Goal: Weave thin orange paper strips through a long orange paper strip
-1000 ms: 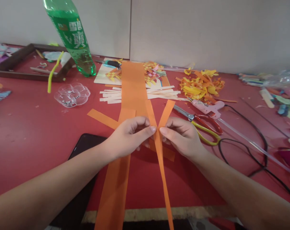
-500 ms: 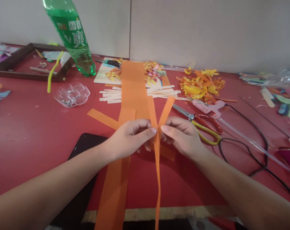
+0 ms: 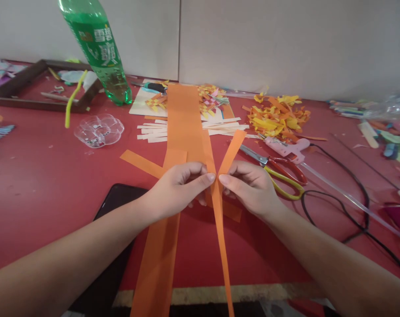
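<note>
Above the counter (image 3: pixel 259 259), toward the middle of its near edge, the left hand (image 3: pixel 183 187) and right hand (image 3: pixel 249 187) each pinch one branch of a forked orange strip (image 3: pixel 221 233), its tail running past that edge. Level, gentle pinches close to the fork should best avoid creasing.

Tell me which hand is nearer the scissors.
Right. The right hand is close beside the scissors, to their left; the left hand is farther off, beyond the right hand.
</note>
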Available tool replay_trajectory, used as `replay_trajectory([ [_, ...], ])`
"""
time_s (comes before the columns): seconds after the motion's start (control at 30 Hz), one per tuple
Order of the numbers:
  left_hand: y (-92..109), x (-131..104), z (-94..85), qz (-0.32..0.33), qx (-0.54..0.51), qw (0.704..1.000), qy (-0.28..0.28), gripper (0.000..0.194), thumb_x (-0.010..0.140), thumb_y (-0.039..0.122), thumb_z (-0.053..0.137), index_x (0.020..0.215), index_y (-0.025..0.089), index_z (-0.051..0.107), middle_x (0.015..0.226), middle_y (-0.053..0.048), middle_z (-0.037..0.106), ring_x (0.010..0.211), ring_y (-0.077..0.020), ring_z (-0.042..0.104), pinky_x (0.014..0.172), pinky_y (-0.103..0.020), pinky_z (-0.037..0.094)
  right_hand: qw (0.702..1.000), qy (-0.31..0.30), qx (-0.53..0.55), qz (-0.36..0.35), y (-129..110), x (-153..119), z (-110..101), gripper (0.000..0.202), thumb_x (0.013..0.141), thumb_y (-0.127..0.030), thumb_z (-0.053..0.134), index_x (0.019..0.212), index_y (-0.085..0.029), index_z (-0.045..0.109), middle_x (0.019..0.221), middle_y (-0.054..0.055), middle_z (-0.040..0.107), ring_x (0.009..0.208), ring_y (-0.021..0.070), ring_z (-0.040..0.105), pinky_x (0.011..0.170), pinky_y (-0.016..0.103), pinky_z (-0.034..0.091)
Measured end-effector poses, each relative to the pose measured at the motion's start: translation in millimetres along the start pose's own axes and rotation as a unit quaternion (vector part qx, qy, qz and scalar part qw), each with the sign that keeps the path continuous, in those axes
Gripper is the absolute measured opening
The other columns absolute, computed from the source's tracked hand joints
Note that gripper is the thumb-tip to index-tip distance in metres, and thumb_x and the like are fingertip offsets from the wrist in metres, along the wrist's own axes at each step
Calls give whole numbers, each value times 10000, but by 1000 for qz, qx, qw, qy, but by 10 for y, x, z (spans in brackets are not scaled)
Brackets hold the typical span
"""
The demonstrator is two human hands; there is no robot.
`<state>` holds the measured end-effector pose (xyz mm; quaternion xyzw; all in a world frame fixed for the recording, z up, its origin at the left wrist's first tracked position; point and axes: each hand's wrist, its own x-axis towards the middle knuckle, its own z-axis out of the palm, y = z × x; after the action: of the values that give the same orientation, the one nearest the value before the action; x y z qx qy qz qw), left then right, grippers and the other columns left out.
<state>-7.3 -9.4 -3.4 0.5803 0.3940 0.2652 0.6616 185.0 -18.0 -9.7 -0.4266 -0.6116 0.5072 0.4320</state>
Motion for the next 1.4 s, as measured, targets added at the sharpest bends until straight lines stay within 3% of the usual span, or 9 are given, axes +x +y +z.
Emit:
replay_trajectory([
  [0.23, 65, -5, 3, -10, -25, 999, -39, 311, 947, 424, 539, 773, 167, 567, 691, 36, 599, 564, -65, 578, 474, -151, 430, 998, -6, 56, 21, 42, -17, -20, 223, 868, -302, 689, 702, -168, 624, 584, -23, 580, 488, 73, 468, 462, 209, 376],
  [0.4, 52, 9, 0, 1, -15, 1000, -19, 299, 952, 367, 533, 731, 165, 546, 622, 42, 572, 539, -63, 559, 473, -155, 410, 992, -32, 116, 45, 109, -29, -29, 227, 881, -323, 683, 716, -175, 630, 603, -27, 592, 494, 66, 479, 462, 194, 383],
  [0.7, 42, 8, 11, 4, -22, 1000, -3, 280, 936, 352, 550, 723, 173, 528, 592, 43, 565, 525, -75, 555, 471, -176, 377, 998, -16, 68, 2, 62, -4, -8, 234, 865, -246, 682, 655, -171, 612, 565, -29, 580, 490, 67, 487, 468, 192, 397],
  [0.9, 46, 23, -6, 31, -42, 999, 13, 272, 941, 293, 544, 704, 157, 547, 657, 45, 573, 537, -51, 527, 546, -185, 435, 998, 0, 60, -14, 80, 5, -25, 209, 872, -217, 670, 671, -179, 627, 575, -35, 594, 484, 66, 495, 463, 195, 393],
  [1.1, 61, 10, 5, 43, -56, 996, -49, 233, 949, 320, 554, 790, 153, 585, 723, 33, 587, 574, -53, 521, 529, -174, 419, 998, -1, 68, -4, 81, -5, -25, 228, 882, -239, 675, 667, -182, 624, 576, -40, 589, 483, 65, 491, 457, 198, 374],
  [1.4, 42, 16, 16, 28, -24, 999, -29, 210, 955, 303, 520, 847, 130, 570, 788, -6, 588, 635, -80, 533, 596, -209, 461, 991, -42, 116, 48, 158, -43, -60, 214, 879, -334, 698, 737, -180, 652, 617, -29, 613, 516, 72, 506, 479, 207, 382],
])
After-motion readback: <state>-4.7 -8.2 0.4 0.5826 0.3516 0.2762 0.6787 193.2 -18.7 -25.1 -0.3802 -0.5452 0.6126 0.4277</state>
